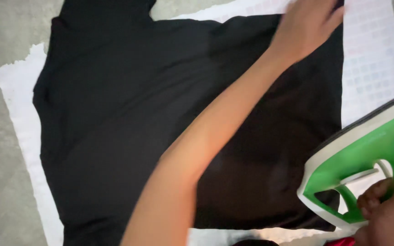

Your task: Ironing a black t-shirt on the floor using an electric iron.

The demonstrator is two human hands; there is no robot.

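Your left hand flat and released on the black shirt at the white sheet's far edge, your right hand grasping the green iron near its right edge

Under my left hand I see the shirt: black cloth, matt and smooth. In my right hand the iron looks like glossy green and white plastic. Beneath lies a white sheet, matt cloth, on rough grey floor.
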